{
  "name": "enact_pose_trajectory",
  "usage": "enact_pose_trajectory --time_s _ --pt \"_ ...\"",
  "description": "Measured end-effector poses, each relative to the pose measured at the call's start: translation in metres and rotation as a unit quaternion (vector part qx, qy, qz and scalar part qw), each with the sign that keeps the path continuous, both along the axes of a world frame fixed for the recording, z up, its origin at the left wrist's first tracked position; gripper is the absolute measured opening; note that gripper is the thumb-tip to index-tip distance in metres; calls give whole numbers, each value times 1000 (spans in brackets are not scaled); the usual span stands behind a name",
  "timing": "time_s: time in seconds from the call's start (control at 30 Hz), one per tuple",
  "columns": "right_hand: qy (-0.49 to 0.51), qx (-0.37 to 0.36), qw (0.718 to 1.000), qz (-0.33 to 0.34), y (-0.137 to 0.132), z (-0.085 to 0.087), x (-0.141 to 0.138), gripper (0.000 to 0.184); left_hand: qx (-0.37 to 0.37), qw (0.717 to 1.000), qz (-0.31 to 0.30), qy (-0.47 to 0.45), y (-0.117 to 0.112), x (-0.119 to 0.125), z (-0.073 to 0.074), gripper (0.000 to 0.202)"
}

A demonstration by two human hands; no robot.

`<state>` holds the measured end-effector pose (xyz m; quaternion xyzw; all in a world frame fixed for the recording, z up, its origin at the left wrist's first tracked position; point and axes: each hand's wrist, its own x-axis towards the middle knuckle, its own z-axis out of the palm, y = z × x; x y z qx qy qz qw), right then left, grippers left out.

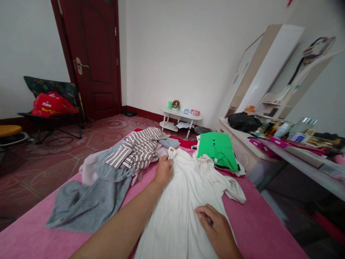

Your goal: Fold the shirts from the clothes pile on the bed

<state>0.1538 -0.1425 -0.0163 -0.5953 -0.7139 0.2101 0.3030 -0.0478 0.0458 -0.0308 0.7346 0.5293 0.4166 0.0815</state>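
A white short-sleeved shirt (pixel 180 201) lies spread lengthwise in front of me, its collar at the far end and one sleeve out to the right. My left hand (pixel 164 172) is closed on the shirt's left edge, just below the collar. Over the shirt's lower right part is my right hand (pixel 211 225), its fingers curled in toward the thumb. Whether it pinches any cloth is hidden. Left of the shirt lie a striped shirt (pixel 137 149) and a grey garment (pixel 91 201), loosely heaped. A folded green shirt (pixel 215 149) tops a pile beyond the right sleeve.
Everything lies on a pink bed cover (pixel 258 219). To the right stands a dresser (pixel 239 144) with a black bag (pixel 244 121) and bottles. A small white table (pixel 179 114) is by the far wall. A chair on the left holds a red bag (pixel 52 104).
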Motion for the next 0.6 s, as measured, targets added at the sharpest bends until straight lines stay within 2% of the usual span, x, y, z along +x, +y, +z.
enact_pose_trajectory --time_s 0.6 --pt "6 6 1000 -2 1 0 0 25 -11 1000 0 -12 -1 0 -2 36"
